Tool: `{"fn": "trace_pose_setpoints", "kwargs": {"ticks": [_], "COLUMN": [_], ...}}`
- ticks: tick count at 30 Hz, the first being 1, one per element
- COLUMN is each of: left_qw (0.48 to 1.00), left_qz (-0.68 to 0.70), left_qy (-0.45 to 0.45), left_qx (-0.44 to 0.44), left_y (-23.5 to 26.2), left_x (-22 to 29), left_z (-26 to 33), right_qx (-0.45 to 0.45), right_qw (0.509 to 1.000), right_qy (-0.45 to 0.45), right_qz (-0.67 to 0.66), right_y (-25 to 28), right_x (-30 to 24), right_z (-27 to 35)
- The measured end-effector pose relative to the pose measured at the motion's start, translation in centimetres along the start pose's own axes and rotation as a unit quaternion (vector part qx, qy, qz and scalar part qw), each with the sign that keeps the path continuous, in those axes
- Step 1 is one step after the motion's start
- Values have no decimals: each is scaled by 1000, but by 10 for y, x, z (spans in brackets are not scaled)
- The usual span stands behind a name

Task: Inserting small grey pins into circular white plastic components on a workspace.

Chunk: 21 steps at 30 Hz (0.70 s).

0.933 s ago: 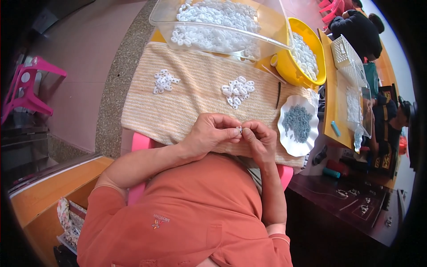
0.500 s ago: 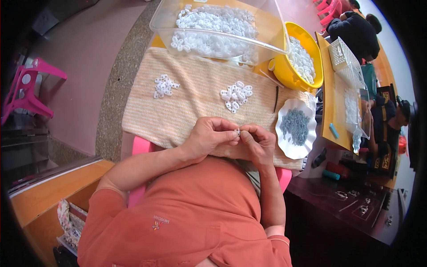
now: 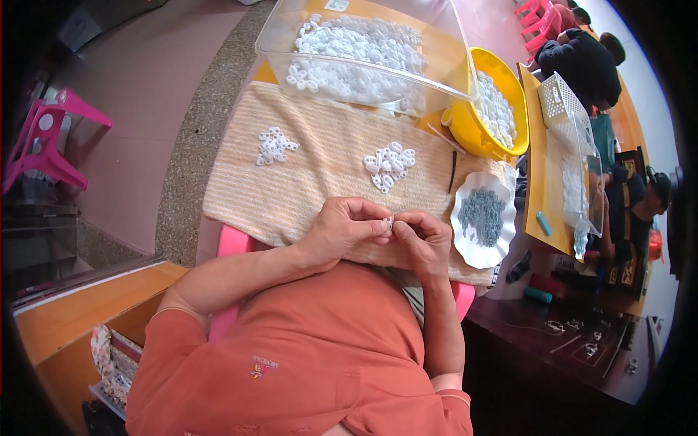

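Both hands meet at the near edge of a striped beige towel [image 3: 313, 163]. My left hand [image 3: 347, 231] pinches a small white plastic piece [image 3: 389, 222] between thumb and fingers. From the other side, my right hand [image 3: 425, 237] closes thumb and forefinger against that piece. Whether a second small part sits in the right fingertips is too small to tell. Ahead of the hands lie a pile of white oval pieces with holes [image 3: 390, 166] and, farther left, a pile of smaller white pieces [image 3: 275, 146]. A white wavy-rimmed plate [image 3: 465, 243] of small grey parts [image 3: 483, 216] is beside my right hand.
A clear plastic bin [image 3: 451, 83] of white pieces stands at the far side, with a yellow tub [image 3: 476, 138] of similar pieces beside it. A thin black stick [image 3: 452, 172] lies near the plate. People [image 3: 582, 69] sit at right; a pink stool [image 3: 47, 145] stands left.
The view has tilted slightly, so the towel and bins appear a little lower. Both hands keep pinching at the small white piece, with only slight finger movement.
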<state>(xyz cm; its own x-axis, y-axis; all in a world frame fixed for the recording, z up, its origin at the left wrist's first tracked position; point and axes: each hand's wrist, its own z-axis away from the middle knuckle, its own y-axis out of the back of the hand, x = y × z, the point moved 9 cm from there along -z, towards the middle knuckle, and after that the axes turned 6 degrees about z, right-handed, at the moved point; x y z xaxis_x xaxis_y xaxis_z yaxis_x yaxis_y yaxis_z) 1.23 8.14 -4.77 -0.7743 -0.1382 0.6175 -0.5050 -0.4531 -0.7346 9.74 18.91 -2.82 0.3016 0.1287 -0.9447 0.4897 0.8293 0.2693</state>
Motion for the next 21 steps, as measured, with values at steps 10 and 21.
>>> {"fn": "trace_pose_setpoints", "kwargs": {"ticks": [10,21], "left_qw": [1000,999], "left_qz": [10,20], "left_qy": [-1,-16], "left_qx": [25,35], "left_y": [1,3], "left_x": [4,10], "left_z": [3,3], "right_qx": [20,65], "right_qw": [1000,916], "right_qy": [11,199], "right_qz": [5,342], "right_y": [10,-11], "right_x": [-16,-61], "right_z": [-16,-44]}}
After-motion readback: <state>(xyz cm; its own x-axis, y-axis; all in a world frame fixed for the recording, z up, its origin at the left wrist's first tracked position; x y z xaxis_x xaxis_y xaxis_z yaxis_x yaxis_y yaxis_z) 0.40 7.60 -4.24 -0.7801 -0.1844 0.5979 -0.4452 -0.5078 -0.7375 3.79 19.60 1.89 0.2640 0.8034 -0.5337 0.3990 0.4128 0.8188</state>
